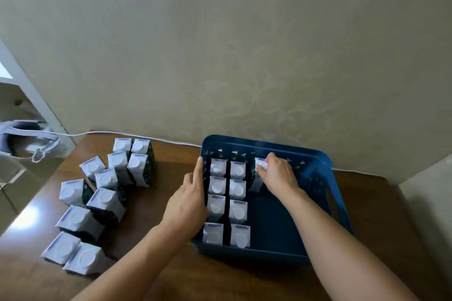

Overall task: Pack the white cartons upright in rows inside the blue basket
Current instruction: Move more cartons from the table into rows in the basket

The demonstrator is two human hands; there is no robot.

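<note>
Right hand (277, 173) is down inside the blue basket (318, 159), fingers curled over the top of a white carton (256, 179) up at the basket's 12 o'clock end, the first of a third row. The hand covers most of that carton's top and its right side, so whether it stands square or leans a touch is hard to call. Left hand (188, 205) lies along the basket's 9 o'clock wall, index finger stretched straight toward 12 o'clock on the rim; the other fingers are hidden behind the hand, so their hold cannot be read. Eight packed cartons (227, 203) stand upright in two rows of four against that wall, caps up. The basket's near wall is partly cut by the right forearm. Out at 9 o'clock on the wooden table (171, 269), loose cartons (102, 193) wait in a ragged cluster, print too blurred to read. A white cable (102, 132) runs along the table's far edge under the wall
</note>
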